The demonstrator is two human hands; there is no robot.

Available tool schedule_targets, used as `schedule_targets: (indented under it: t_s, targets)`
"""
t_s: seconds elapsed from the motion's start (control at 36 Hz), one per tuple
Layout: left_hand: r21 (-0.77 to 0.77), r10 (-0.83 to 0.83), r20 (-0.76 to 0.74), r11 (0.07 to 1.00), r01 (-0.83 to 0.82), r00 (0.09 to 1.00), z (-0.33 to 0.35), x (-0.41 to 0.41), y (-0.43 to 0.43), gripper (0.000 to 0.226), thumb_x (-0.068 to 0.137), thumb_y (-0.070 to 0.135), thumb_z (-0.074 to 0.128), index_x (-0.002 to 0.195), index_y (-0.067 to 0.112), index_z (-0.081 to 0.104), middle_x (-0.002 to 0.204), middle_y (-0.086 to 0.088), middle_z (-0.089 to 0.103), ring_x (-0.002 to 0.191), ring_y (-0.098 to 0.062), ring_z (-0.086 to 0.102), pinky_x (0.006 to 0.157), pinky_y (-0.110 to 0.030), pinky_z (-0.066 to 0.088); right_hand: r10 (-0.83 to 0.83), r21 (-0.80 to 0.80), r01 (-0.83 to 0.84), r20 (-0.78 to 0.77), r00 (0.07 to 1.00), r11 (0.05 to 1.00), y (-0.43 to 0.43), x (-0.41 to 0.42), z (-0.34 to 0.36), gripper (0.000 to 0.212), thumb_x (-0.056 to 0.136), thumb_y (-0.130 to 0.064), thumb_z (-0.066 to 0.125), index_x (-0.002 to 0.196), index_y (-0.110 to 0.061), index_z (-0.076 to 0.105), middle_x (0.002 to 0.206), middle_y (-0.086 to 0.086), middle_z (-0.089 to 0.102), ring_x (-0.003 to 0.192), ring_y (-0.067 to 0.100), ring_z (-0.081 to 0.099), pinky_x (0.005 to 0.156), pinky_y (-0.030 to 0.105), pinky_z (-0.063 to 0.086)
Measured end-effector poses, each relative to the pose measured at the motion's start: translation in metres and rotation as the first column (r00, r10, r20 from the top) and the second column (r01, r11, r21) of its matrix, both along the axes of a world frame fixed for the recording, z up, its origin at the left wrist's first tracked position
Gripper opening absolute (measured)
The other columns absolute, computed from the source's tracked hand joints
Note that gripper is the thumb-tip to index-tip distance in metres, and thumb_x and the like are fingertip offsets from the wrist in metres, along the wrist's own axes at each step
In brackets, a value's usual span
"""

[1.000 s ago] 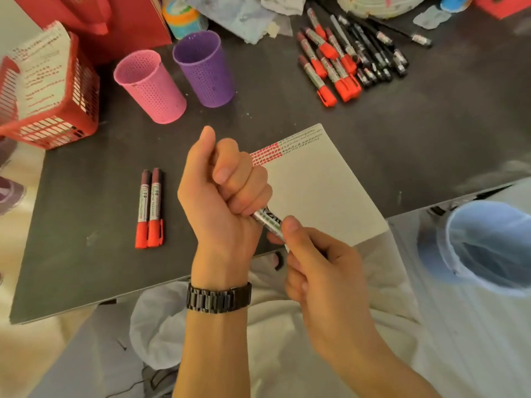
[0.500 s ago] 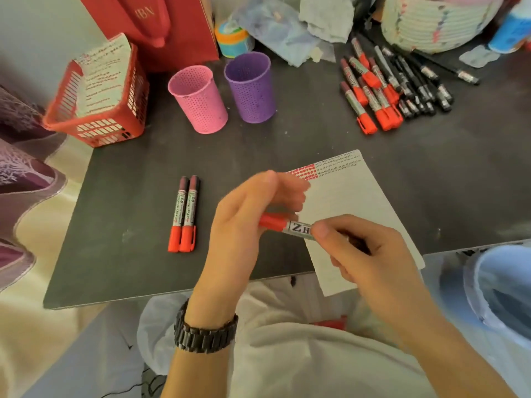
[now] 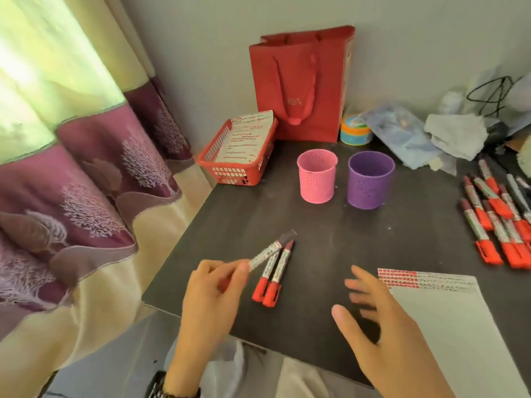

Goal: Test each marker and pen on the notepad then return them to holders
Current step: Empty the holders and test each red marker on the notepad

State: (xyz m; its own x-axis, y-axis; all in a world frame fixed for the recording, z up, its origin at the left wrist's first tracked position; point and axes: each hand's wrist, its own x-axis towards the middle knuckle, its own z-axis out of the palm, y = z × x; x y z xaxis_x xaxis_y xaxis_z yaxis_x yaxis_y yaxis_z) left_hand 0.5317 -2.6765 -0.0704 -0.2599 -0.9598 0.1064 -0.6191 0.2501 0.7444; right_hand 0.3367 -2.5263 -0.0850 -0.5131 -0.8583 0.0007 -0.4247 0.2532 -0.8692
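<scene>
While the left hand (image 3: 209, 294) pinches one marker (image 3: 270, 249) between thumb and fingertips at its near end, the far, dark end of this marker points up and away toward the pink holder (image 3: 317, 179). It is tilted and a little blurred, and it sits just left of the two markers (image 3: 274, 278) that lie side by side on the dark table (image 3: 344, 239) with their red caps toward the person. I cannot tell if it touches them.

The right hand (image 3: 382, 334) holds nothing. Its fingers are spread wide and blurred, and it is over the table just beside the left edge of the notepad (image 3: 459, 326). The notepad lies flat at the near right, with rows of red and dark marks along its top edge.

The pink holder and the purple holder (image 3: 370, 180) stand upright next to each other, apart, further back. More markers (image 3: 500, 225) lie in a group at the right edge. A red basket (image 3: 230, 170) with a printed paper in it sits at the far left corner, and a red paper bag (image 3: 301, 90) stands against the wall behind.
</scene>
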Motion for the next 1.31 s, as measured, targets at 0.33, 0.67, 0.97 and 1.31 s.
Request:
schedule_targets:
  t_s: [0.33,0.67,0.97,1.31]
  targets:
    - [0.037,0.138,0.324,0.987,-0.158,0.936,-0.045,-0.011,-0.021,0.032,0.092,0.068,0.044,0.114,0.058,0.064,0.084,0.02,0.057,0.084,-0.008,0.049,0.082,-0.039,0.049,0.245,0.402,-0.035,-0.484,0.84,0.915,-0.037,0.025,-0.049,0.079,0.091,-0.076,0.021,0.158,-0.04,0.003,0.168,-0.008,-0.011,0.155,0.016,-0.012,0.121,0.034,-0.002]
    - [0.009,0.062,0.327,0.998,-0.068,0.943,-0.049,-0.017,-0.018,0.045,0.089,0.071,0.044,0.125,0.05,0.061,0.083,0.022,0.055,0.083,-0.007,0.05,0.079,-0.04,0.051,0.256,0.384,-0.048,-0.511,0.821,0.922,-0.031,0.023,-0.059,0.075,0.091,-0.075,0.025,0.156,-0.038,0.025,0.168,-0.007,0.013,0.155,0.017,0.007,0.118,0.033,0.005]
    - [-0.214,0.016,0.297,0.976,0.05,0.955,-0.055,-0.021,-0.002,0.061,0.092,0.067,0.036,0.144,0.037,0.047,0.143,0.013,0.046,0.132,-0.011,0.039,0.107,-0.036,0.032,0.191,0.349,0.03,-0.581,0.791,0.937,-0.028,0.024,-0.062,0.067,0.088,-0.068,0.046,0.142,-0.03,0.054,0.155,0.0,0.046,0.143,0.023,0.042,0.11,0.038,0.029]
    - [-0.185,-0.205,0.541,0.917,0.353,0.816,-0.073,-0.041,0.001,0.055,0.105,0.043,0.016,0.151,0.041,-0.014,0.158,0.022,-0.021,0.142,0.003,-0.029,0.12,-0.031,-0.008,0.213,0.352,-0.019,-0.522,0.826,0.936,-0.031,0.023,-0.062,0.073,0.089,-0.074,0.038,0.151,-0.036,0.04,0.165,-0.006,0.025,0.152,0.019,0.02,0.115,0.037,0.015]
